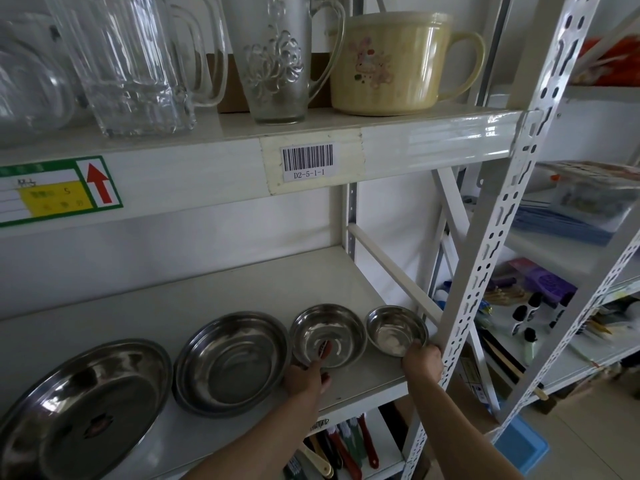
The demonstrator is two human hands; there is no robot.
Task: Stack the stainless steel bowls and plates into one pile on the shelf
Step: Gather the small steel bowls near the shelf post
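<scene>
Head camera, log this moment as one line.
left hand grips medium bowl | right hand grips smallest bowl | two plates untouched | nothing stacked yet

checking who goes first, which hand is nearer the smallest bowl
Right. The right hand grips the near rim of the smallest bowl at the row's right end. The left hand is one bowl over, at the near rim of the medium bowl.

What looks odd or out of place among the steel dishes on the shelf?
Nothing is damaged or spilled. The largest plate juts past the shelf front edge. The four dishes lie apart in a row, not yet piled.
</scene>
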